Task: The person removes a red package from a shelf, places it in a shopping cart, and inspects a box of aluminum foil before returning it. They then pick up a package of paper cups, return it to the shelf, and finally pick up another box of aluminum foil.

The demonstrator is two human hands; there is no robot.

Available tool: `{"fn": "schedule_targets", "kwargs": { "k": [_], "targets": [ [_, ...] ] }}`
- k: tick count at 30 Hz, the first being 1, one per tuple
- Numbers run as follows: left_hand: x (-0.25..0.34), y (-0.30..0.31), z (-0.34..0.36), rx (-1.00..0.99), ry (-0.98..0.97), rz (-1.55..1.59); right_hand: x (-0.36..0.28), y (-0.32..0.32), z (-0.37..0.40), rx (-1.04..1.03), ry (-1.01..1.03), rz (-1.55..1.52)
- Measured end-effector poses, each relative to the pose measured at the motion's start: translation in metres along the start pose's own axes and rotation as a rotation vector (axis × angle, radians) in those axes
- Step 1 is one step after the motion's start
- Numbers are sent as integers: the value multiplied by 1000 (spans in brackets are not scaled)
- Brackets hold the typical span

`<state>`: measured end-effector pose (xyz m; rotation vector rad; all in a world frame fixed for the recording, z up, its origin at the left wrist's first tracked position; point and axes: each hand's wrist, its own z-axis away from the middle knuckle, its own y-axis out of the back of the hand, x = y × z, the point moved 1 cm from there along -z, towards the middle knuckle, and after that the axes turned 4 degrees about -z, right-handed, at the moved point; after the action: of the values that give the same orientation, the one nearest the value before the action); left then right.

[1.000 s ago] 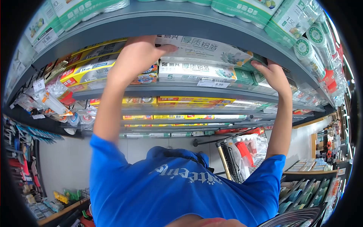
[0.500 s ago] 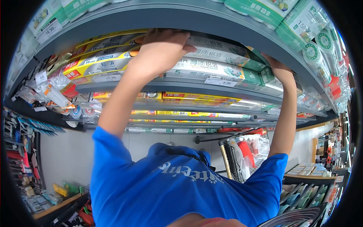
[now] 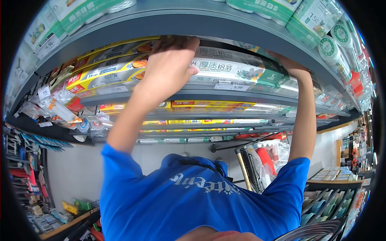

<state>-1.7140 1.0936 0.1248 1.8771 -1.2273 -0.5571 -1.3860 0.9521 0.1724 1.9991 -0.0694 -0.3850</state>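
Long white and green aluminium foil boxes (image 3: 225,68) lie stacked on a shelf under a dark shelf edge. My left hand (image 3: 171,60) is at their left end, fingers curled over the top and thumb against the front of the white box. Beside that hand, on its left, are yellow and grey aluminium foil boxes (image 3: 106,76). My right hand (image 3: 292,67) reaches in at the green right end of the white boxes. Its fingers are mostly hidden in shadow under the upper shelf, so their grip does not show.
A grey shelf edge (image 3: 193,20) runs above my hands, with green and white packs (image 3: 265,10) on it. A price tag (image 3: 231,86) fronts the foil shelf. Lower shelves hold yellow boxes (image 3: 213,104). A shopping cart (image 3: 243,168) stands on the floor to the right.
The view has shifted slightly. My left hand sits a little lower, its thumb now pointing down along the white box's front. The front white box shows more of its green end. My right hand stays at the right end.
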Motion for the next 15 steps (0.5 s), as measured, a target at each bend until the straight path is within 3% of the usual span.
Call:
{"fn": "schedule_targets", "kwargs": {
  "k": [2, 7, 10, 15],
  "targets": [
    [0, 2, 2, -53, 13, -11, -14, 3, 1, -27, -10, -28],
    [-5, -2, 5, 32, -40, -62, -6, 4, -5, -83, 9, -164],
    [-4, -1, 6, 19, -42, -87, -5, 5, -13, -81, -11, 62],
    [-3, -1, 6, 15, -22, -91, -11, 11, -25, -329, -48, 216]
  ]
}}
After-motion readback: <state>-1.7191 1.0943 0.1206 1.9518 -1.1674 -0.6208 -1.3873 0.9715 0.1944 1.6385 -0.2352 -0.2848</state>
